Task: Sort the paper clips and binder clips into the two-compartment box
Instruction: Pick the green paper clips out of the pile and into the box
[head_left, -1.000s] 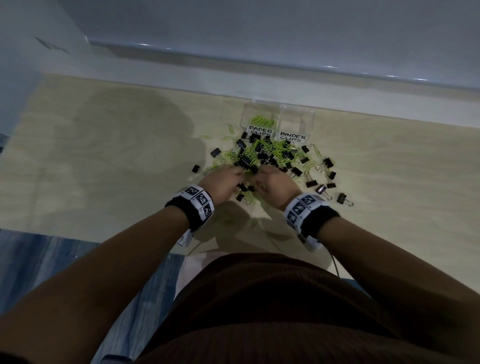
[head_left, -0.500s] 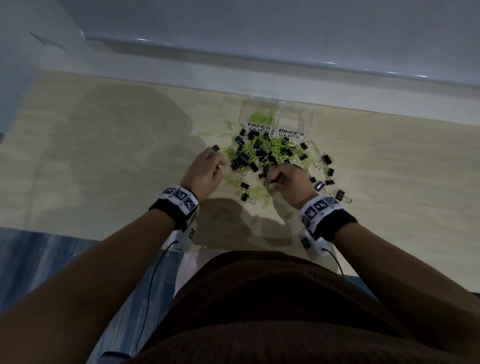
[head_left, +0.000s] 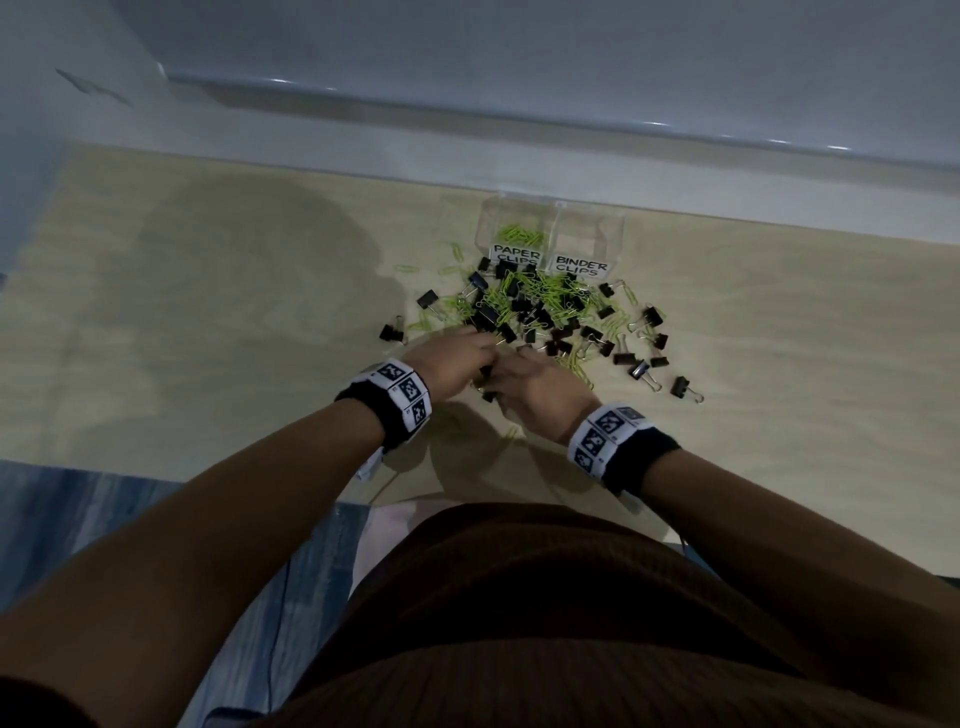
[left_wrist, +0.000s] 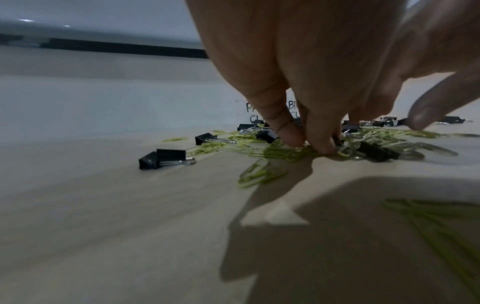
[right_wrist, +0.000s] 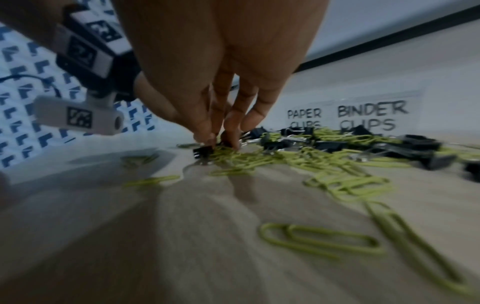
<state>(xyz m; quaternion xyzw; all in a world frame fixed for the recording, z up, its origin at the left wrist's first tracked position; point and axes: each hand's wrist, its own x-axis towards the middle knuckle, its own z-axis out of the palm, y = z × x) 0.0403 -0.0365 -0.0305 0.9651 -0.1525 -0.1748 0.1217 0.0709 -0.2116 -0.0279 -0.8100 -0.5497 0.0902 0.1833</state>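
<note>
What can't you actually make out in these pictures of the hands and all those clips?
- Head view: what the left hand and right hand hold; their backs hide the fingertips.
- Left wrist view: the box labels, cut off by the fingers.
- Right wrist view: the right hand's grip is blurred; it may be on a binder clip.
- Head view: whether the BINDER CLIPS compartment holds anything; too small and dim.

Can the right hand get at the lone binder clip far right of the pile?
Probably yes. That binder clip lies alone on bare table, apart from the pile, with nothing over it. The right hand is down at the pile's near edge, fingertips among clips, on the same side.
</note>
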